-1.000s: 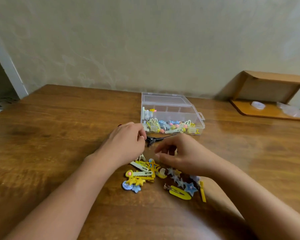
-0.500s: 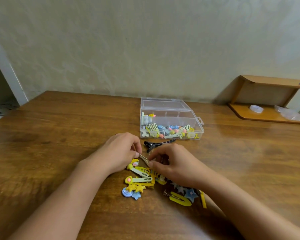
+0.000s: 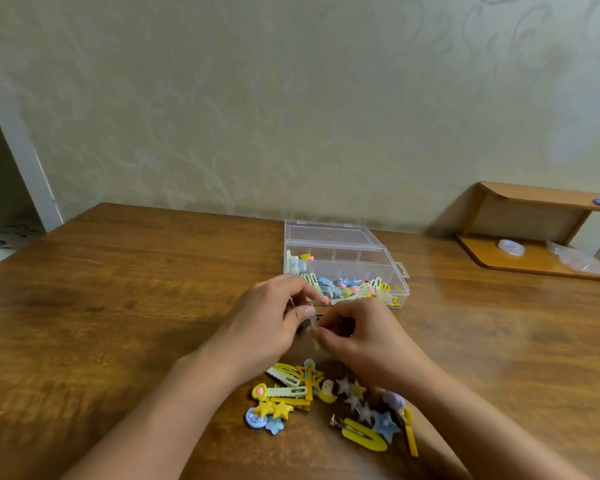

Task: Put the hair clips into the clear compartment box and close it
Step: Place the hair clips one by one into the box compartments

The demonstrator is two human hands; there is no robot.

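Fingers pinching blurred, perhaps clip

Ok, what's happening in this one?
A person is sorting hair clips into a clear compartment box on a wooden table. Both the left hand and right hand pinch one small pale clip in front of the box. The lid is open, some compartments are filled, and a pile of clips waits nearer the person.

A brown wooden table carries an open clear compartment box toward its far edge, a loose heap of yellow and blue hair clips nearer the person, and a low wooden shelf at far right.
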